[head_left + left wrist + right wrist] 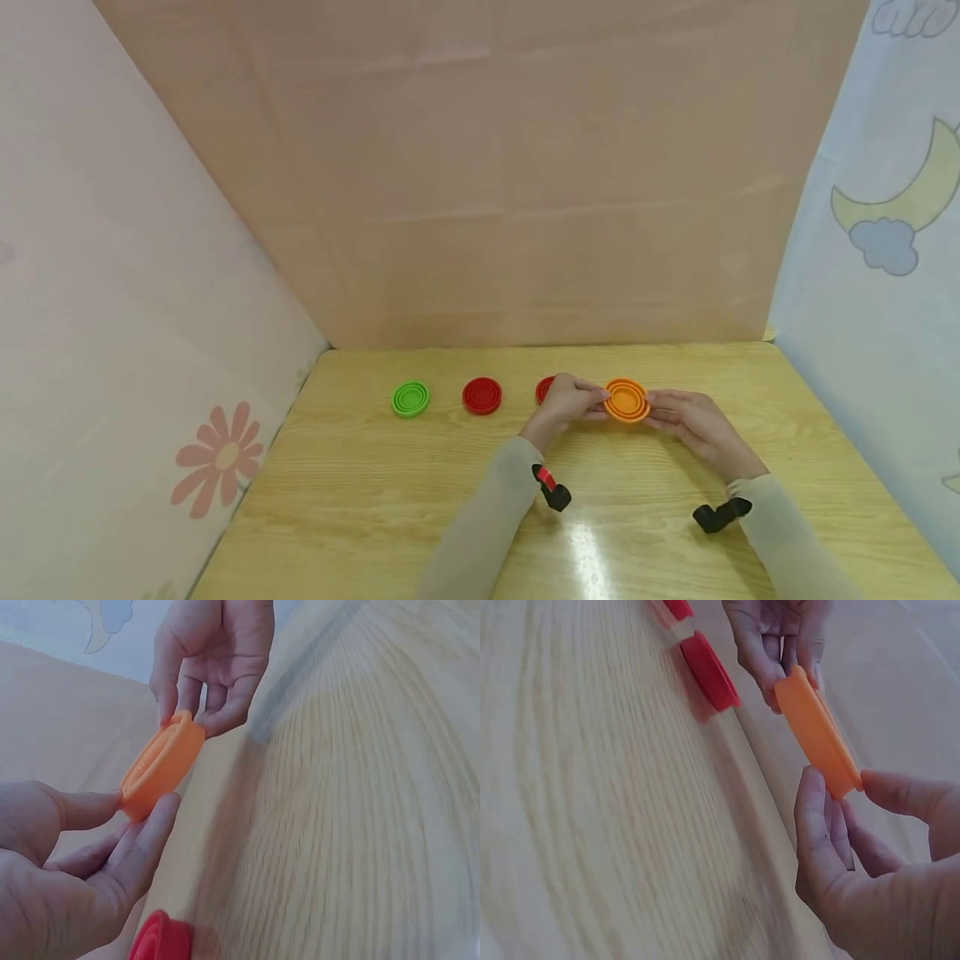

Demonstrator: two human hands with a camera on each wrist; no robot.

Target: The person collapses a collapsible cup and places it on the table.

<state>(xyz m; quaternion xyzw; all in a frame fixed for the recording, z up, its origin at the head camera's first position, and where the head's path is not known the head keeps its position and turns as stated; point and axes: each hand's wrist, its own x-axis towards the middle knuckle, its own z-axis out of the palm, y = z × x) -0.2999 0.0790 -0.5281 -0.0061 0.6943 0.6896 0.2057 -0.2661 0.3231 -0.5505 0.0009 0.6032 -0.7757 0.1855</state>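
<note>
An orange collapsible cup (627, 401), folded flat into concentric rings, is held between both hands above the table. My left hand (566, 400) pinches its left rim, thumb on the ringed face and fingers beneath, as the left wrist view shows. On the opposite rim, my right hand (693, 421) pinches it between thumb and fingers. One red folded cup (545, 389) lies behind my left hand, which hides part of it. In the right wrist view the orange cup (817, 735) is tilted, its smooth side wall showing.
Further left on the wooden table (360, 500) lie another red folded cup (482, 396) and a green one (410, 399), in a row with the others. A brown backdrop (525, 208) rises behind the table. Patterned panels stand at the left (150, 292) and right.
</note>
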